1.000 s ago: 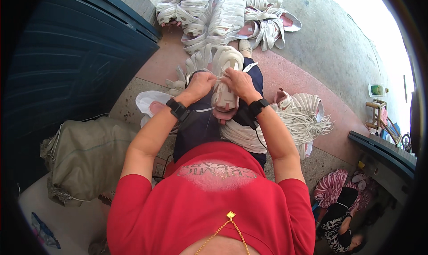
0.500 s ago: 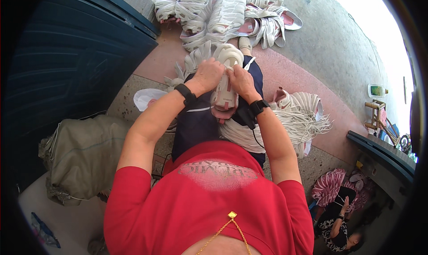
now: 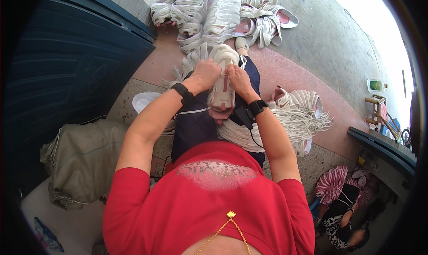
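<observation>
Across my lap lies a white and pink shoe upper (image 3: pixel 221 94), its rounded white end pointing away from me and its pink end toward me. My left hand (image 3: pixel 206 73) is closed at the left side of its lacing opening, gripping the upper. On the opposite side, my right hand (image 3: pixel 239 79) pinches with thumb and fingers; a white shoelace (image 3: pixel 243 63) sticks out just beyond it. The fingertips partly cover what they hold. A bundle of loose white laces (image 3: pixel 240 134) rests by my right thigh, under my right forearm.
Stacked white shoe uppers (image 3: pixel 221 14) lie on the floor ahead, with more uppers (image 3: pixel 303 103) at my right. A dark blue door (image 3: pixel 80 54) stands left, above a grey-green sack (image 3: pixel 89 152). A bamboo stool (image 3: pixel 376 107) is far right. Another person (image 3: pixel 343 215) works at lower right.
Both hands stay at the shoe upper with only slight finger movement. The whole view has shifted a little. At lower right, the other person's arm has moved.
</observation>
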The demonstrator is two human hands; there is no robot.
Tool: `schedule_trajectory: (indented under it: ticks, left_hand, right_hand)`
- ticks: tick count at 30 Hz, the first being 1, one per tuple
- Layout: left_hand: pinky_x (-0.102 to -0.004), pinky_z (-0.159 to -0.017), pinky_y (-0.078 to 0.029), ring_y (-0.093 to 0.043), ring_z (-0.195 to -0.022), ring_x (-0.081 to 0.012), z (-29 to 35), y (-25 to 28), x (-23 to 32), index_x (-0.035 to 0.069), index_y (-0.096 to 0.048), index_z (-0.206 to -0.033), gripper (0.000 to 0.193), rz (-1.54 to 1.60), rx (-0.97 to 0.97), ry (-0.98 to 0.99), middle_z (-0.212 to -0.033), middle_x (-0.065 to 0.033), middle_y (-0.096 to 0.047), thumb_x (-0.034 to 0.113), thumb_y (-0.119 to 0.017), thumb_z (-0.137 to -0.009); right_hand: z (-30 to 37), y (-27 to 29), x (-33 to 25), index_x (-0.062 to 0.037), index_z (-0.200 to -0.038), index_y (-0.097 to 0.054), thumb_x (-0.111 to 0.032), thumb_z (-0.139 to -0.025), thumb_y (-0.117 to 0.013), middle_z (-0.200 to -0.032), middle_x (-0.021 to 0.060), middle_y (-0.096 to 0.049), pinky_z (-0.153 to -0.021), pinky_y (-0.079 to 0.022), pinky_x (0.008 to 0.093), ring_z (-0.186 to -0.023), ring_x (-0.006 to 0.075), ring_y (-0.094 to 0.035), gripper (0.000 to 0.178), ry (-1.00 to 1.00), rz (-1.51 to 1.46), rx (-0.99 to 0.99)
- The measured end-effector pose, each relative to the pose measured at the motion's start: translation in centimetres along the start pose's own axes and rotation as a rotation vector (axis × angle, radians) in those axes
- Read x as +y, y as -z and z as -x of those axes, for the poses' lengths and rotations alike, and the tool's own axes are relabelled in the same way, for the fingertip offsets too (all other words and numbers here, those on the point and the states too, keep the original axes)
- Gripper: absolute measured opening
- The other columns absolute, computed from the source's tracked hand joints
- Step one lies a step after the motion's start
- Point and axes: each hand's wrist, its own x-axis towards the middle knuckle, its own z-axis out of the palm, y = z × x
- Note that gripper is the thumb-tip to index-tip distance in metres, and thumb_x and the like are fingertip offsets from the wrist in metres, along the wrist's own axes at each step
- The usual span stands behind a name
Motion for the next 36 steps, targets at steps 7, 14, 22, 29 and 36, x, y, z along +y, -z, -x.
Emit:
schedule_trajectory:
  ticks: [7, 14, 22, 29, 36]
  left_hand:
    - [-0.0432, -0.079, -0.052, -0.064, -0.091, -0.0314, 0.8, -1.3, -0.3, 0.005, -0.069, -0.086, 0.011, 0.19, 0.046, 0.189, -0.085, -0.0108, -0.068, 0.014, -0.064, -0.084]
    - [-0.045, -0.086, -0.053, -0.065, -0.096, -0.0384, 3.3, -0.5, 0.4, 0.001, -0.069, -0.096, 0.027, 0.453, 0.176, 0.155, -0.1, -0.0215, -0.07, 0.026, -0.067, -0.085]
    - [-0.0496, -0.091, -0.051, -0.064, -0.105, -0.0425, 0.4, 0.9, 1.0, 0.002, -0.069, -0.103, 0.036, 0.388, -0.357, 0.379, -0.106, -0.0244, -0.069, 0.027, -0.066, -0.078]
    - [-0.0491, -0.087, -0.051, -0.065, -0.099, -0.043, 1.4, -0.3, 1.3, 0.005, -0.07, -0.097, 0.026, 0.502, -0.224, 0.435, -0.098, -0.0242, -0.069, 0.012, -0.057, -0.076]
    - [-0.0434, -0.08, -0.051, -0.066, -0.092, -0.0402, 2.4, -0.8, -0.7, 0.003, -0.071, -0.098, 0.028, 0.657, -0.136, 0.273, -0.093, -0.0245, -0.069, 0.007, -0.056, -0.075]
  right_hand:
    - [2.9, 1.5, -2.8, 0.0016, -0.107, -0.067, -0.02, -0.099, -0.051, -0.077, 0.0038, -0.063, -0.061, -0.047, 0.0273, -0.065, 0.0102, -0.057, 0.029, -0.307, -0.544, -0.178]
    - [6.3, 1.7, -3.8, -0.0089, -0.12, -0.063, -0.017, -0.089, -0.058, -0.082, 0.0173, -0.068, -0.067, -0.053, 0.0452, -0.079, 0.0352, -0.07, 0.033, 0.212, 0.365, -0.209]
    - [7.1, 1.0, -4.8, -0.0038, -0.111, -0.06, -0.025, -0.083, -0.069, -0.076, 0.0136, -0.069, -0.06, -0.054, 0.0428, -0.071, 0.0315, -0.071, 0.036, 0.332, 0.733, -0.288]
    - [6.8, 1.2, -5.5, -0.0036, -0.097, -0.066, -0.028, -0.083, -0.068, -0.074, 0.0147, -0.07, -0.062, -0.055, 0.0437, -0.072, 0.0331, -0.071, 0.028, 0.331, 0.721, -0.353]
    - [5.3, -0.7, -5.6, -0.0062, -0.077, -0.07, -0.021, -0.083, -0.065, -0.073, 0.0142, -0.07, -0.063, -0.057, 0.0416, -0.076, 0.0312, -0.073, 0.017, 0.119, 0.448, -0.029]
